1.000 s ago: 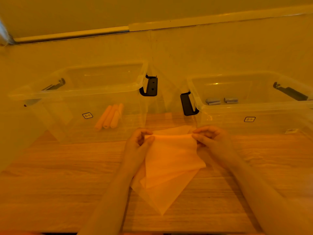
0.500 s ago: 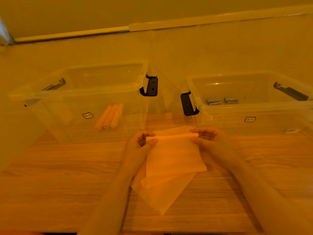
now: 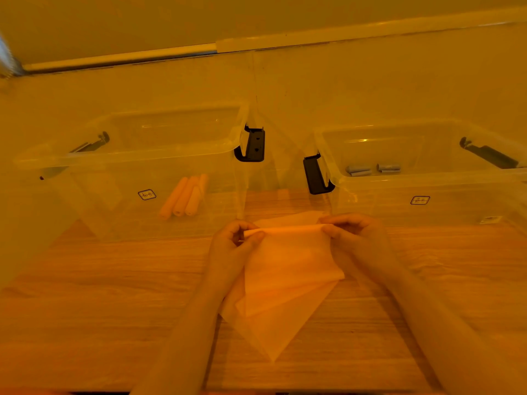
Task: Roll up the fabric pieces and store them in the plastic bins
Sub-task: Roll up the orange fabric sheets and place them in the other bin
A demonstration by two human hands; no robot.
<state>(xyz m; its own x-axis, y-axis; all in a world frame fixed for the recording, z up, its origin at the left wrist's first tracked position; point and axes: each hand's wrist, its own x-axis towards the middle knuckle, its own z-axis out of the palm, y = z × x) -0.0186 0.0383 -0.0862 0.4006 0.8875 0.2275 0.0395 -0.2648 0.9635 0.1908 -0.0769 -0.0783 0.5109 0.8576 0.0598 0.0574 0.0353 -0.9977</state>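
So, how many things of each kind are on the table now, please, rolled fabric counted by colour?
Bins: 2, left and right
Orange rolls: 3, in the left bin
Grey rolls: about 3, in the right bin, small and hard to separate
Flat sheets: at least 2, the top one being rolled
Total: about 10

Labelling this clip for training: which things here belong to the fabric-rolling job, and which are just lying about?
Job: orange fabric sheet, held by left hand and right hand; left bin with orange rolls; right bin with grey rolls.
Lying about: wooden table only.
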